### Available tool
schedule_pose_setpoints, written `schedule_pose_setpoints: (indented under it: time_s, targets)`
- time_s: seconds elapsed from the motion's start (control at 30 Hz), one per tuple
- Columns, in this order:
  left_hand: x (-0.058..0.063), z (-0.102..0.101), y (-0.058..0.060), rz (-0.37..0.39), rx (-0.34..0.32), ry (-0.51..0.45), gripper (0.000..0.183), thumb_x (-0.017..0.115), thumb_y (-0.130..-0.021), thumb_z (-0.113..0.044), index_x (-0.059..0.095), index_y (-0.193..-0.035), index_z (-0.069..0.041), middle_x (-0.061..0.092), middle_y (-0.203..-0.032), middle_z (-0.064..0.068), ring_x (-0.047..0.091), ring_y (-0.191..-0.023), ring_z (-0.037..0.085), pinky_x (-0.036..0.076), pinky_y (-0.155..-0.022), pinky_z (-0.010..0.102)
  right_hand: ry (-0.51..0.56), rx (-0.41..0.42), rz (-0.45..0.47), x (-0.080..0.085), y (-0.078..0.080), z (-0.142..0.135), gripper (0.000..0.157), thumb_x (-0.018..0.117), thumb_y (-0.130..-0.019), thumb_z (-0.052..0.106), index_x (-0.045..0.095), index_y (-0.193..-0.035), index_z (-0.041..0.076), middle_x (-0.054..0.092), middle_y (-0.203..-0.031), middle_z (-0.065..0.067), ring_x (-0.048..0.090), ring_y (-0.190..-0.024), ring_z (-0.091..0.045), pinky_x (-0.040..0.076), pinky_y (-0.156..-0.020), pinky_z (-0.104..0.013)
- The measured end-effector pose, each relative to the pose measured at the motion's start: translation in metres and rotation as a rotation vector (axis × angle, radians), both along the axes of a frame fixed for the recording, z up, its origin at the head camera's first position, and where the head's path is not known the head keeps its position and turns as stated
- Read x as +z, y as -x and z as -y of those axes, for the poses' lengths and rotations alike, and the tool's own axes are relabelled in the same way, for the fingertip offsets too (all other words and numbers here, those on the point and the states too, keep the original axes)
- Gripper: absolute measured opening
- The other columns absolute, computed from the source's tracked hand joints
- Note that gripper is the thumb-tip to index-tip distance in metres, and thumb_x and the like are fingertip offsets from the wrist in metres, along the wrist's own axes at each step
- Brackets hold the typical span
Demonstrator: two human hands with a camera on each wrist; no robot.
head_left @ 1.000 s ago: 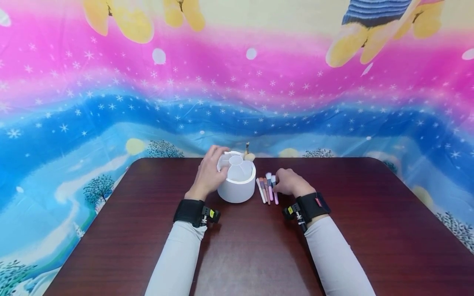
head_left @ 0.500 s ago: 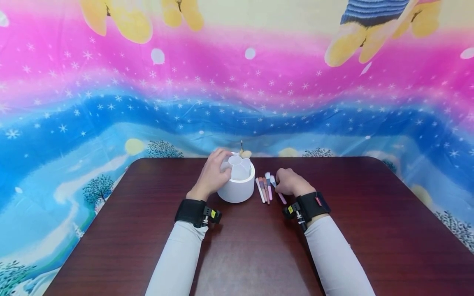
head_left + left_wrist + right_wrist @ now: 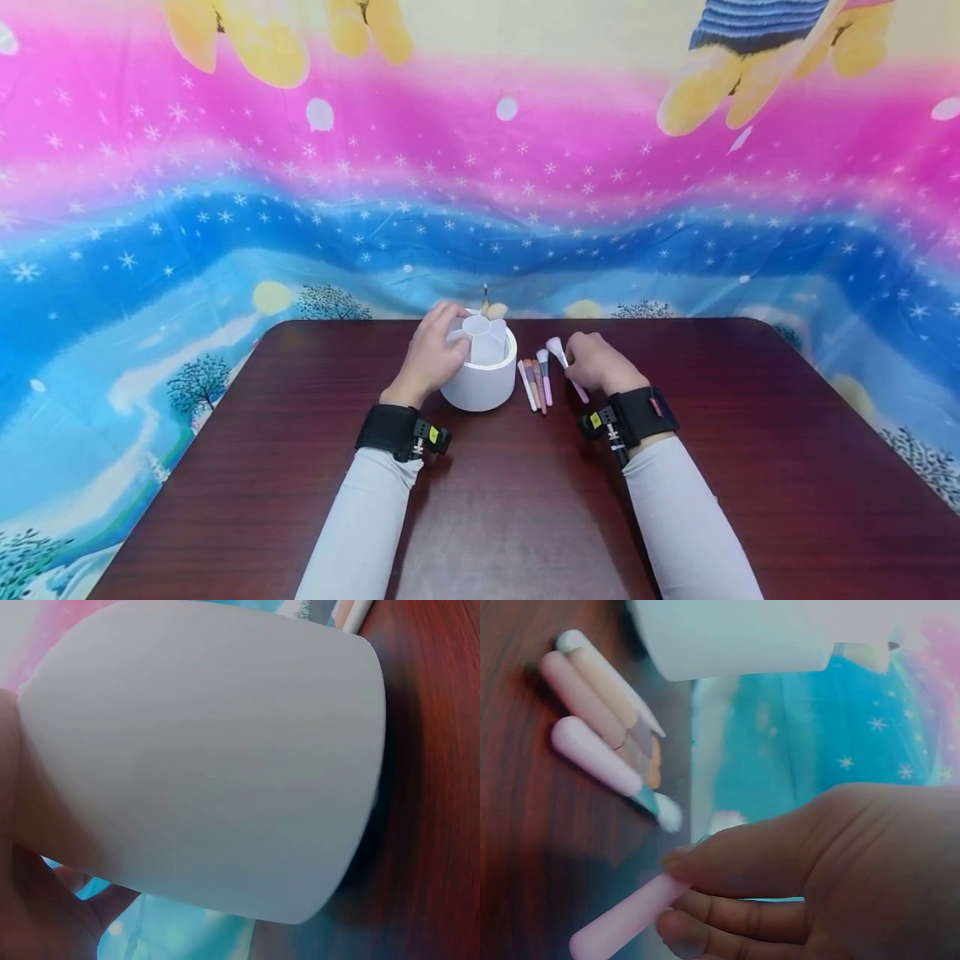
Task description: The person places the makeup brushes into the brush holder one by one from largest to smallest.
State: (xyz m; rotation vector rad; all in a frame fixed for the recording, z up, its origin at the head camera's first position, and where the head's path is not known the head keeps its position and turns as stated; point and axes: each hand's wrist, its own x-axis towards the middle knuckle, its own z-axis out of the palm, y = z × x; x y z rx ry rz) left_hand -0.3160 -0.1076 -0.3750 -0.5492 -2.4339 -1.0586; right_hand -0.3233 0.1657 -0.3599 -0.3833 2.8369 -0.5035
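My left hand [image 3: 431, 354] holds the white round divided organizer [image 3: 480, 390] at its left side, thumb at the rim. In the left wrist view the organizer's smooth wall [image 3: 202, 757] fills most of the frame. Cream-coloured brush heads [image 3: 497, 311] stick up from its back. To the right, my right hand [image 3: 598, 364] pinches a makeup brush with a pink handle [image 3: 626, 919] between thumb and fingers. That brush is tilted, with its white bristles [image 3: 554, 344] toward the organizer. Several more makeup brushes [image 3: 596, 756] lie side by side between the organizer and my right hand.
Everything stands on a dark reddish-brown wooden table [image 3: 480, 517], near its far edge. Behind hangs a colourful cloth [image 3: 480, 208] with snowflakes. Black wrist straps with small cameras [image 3: 647, 415] sit on both wrists.
My right hand has drawn the pink-handled brush away from the row, turned it and raised it slightly. The organizer has been turned a little under my left hand, its brush heads shifting left.
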Motion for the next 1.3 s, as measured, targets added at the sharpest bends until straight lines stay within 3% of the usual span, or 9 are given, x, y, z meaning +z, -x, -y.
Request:
schedule_pose_setpoints:
  time_s: [0.23,0.43,0.53,0.77,1.03,1.3]
  targets:
    - [-0.001,0.0,-0.002,0.029,0.015,-0.032,0.033,0.053,-0.081,-0.016,0.061,-0.113,-0.023,0.051,-0.117,-0.007,0.046,-0.107,0.015,0.043,-0.081,0.049,0.063,0.022,-0.121,0.018,-0.005,0.0,0.016,0.054,-0.09,0.01,0.062,-0.078,0.003,0.046,-0.057,-0.002,0.045,-0.049,-0.017,0.038,-0.049,-0.031]
    - [-0.001,0.0,-0.001,0.015,0.014,-0.069,0.033,0.054,-0.081,-0.013,0.063,-0.112,-0.021,0.053,-0.113,-0.006,0.047,-0.106,0.013,0.043,-0.082,0.048,0.171,0.073,-0.3,0.036,-0.011,0.0,0.008,0.059,-0.087,0.008,0.064,-0.086,0.002,0.06,-0.084,-0.007,0.057,-0.071,-0.019,0.048,-0.067,-0.038]
    - [-0.002,0.0,0.0,0.009,0.011,-0.08,0.034,0.054,-0.081,-0.013,0.063,-0.113,-0.021,0.054,-0.112,-0.006,0.047,-0.106,0.012,0.043,-0.083,0.048,0.213,0.079,-0.34,0.042,-0.013,0.0,0.007,0.061,-0.086,0.008,0.064,-0.088,0.002,0.062,-0.091,-0.008,0.059,-0.078,-0.019,0.049,-0.071,-0.039]
    - [-0.003,-0.001,0.0,0.008,0.006,-0.09,0.035,0.053,-0.081,-0.013,0.063,-0.114,-0.02,0.054,-0.113,-0.006,0.047,-0.107,0.013,0.042,-0.083,0.048,0.364,0.054,-0.414,0.049,-0.015,0.005,0.01,0.061,-0.089,0.01,0.064,-0.095,0.003,0.065,-0.085,-0.007,0.061,-0.07,-0.018,0.052,-0.06,-0.034]
    - [-0.004,0.0,0.002,-0.001,0.019,-0.067,0.036,0.054,-0.08,-0.015,0.062,-0.115,-0.019,0.053,-0.115,-0.005,0.047,-0.108,0.014,0.043,-0.083,0.049,0.548,0.021,-0.576,0.053,-0.015,0.011,0.012,0.064,-0.087,0.011,0.065,-0.097,0.004,0.067,-0.081,-0.004,0.062,-0.067,-0.014,0.051,-0.055,-0.032]
    - [-0.005,0.0,0.002,0.002,0.02,-0.071,0.036,0.054,-0.079,-0.013,0.062,-0.114,-0.02,0.054,-0.113,-0.005,0.047,-0.107,0.014,0.044,-0.082,0.048,0.766,0.123,-0.547,0.048,-0.016,0.029,0.014,0.065,-0.087,0.012,0.065,-0.098,0.004,0.067,-0.082,-0.006,0.063,-0.065,-0.016,0.053,-0.057,-0.028]
